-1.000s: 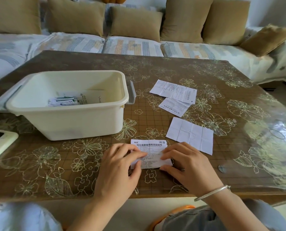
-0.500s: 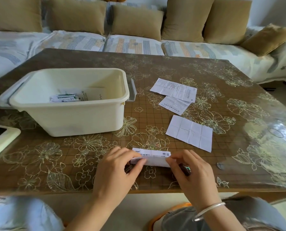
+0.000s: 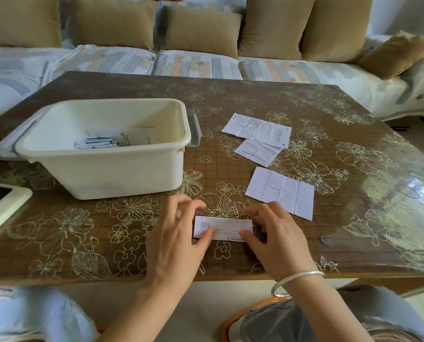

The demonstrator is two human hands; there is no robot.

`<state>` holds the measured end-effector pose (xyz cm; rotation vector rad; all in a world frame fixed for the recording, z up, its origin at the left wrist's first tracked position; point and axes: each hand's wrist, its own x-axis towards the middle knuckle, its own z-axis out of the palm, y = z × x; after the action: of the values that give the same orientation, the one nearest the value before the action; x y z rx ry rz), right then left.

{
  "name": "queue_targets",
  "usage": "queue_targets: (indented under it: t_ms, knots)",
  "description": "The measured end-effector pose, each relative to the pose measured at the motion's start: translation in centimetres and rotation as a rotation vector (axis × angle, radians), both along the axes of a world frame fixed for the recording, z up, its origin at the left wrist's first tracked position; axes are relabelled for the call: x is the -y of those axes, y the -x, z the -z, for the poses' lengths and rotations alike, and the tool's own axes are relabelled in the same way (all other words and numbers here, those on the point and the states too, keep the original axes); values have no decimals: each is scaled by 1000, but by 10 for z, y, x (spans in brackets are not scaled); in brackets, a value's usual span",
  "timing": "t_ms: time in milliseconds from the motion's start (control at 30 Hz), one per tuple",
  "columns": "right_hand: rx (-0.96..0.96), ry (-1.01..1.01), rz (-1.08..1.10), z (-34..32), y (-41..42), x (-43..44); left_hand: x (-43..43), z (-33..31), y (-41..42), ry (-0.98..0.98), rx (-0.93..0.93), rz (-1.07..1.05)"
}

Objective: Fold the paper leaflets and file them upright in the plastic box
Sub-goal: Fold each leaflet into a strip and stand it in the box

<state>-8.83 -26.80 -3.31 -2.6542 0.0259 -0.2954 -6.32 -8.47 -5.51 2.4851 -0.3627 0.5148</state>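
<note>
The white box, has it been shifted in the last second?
No. The white box sits beside the same printed gold flower at its near right corner.

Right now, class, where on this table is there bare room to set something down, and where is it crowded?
Free: the near strip between phone and left hand; the far strip behind the box. Crowded: three loose leaflets right of the box; the folded leaflet between that hand and the right hand.

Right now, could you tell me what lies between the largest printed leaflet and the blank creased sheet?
A smaller printed leaflet lies there, in the head view.
</note>
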Motion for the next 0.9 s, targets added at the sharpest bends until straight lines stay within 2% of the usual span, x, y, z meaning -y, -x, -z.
queue_targets:
  t_ms: [133,433,633,733,900]
  knots:
    - [-146,85,-50,-16,-9,-4,0,8,-3,-36,90,85]
    - [-487,210,-43,-40,-33,-14,-2,9,-4,5,37,97]
    - [-495,248,-43,-42,-35,-16,-1,6,-6,-11,-19,121]
    - [-454,59,-54,-41,-28,-11,-1,5,-5,-26,-39,137]
    - [-422,-604,-54,-45,-10,-11,-1,2,-4,-36,-31,151]
